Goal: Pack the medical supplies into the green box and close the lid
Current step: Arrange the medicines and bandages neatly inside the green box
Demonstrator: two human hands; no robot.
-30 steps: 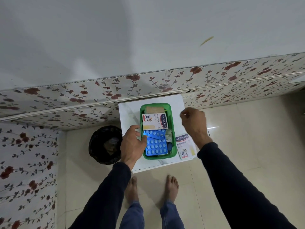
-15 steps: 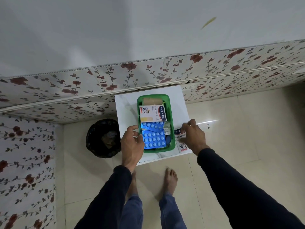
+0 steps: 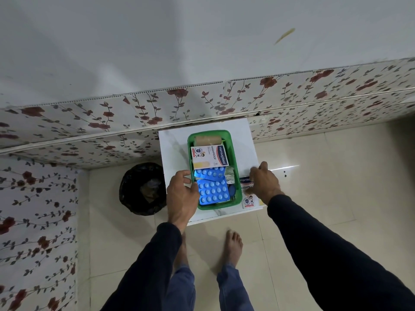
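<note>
A green box (image 3: pixel 233 153) stands lidless on a small white table (image 3: pixel 175 149). Inside lie a tan bandage roll (image 3: pixel 207 139), a plaster packet (image 3: pixel 210 156), blue pill blister sheets (image 3: pixel 213 189) and a foil strip (image 3: pixel 230 177). My left hand (image 3: pixel 180 194) grips the box's left rim, thumb inside by the blue sheets. My right hand (image 3: pixel 265 182) lies flat on a second plaster packet (image 3: pixel 248 198) on the table just right of the box, fingers curled over its top edge. No lid shows.
A black bin (image 3: pixel 142 188) lined with a bag stands on the tiled floor left of the table. A flower-patterned wall panel (image 3: pixel 202 102) runs behind the table. My bare feet (image 3: pixel 233 245) are on the floor just in front of it.
My right hand came down from above the box's right rim onto the plaster packet beside the box. My left hand stayed on the left rim. The camera view shifted slightly.
</note>
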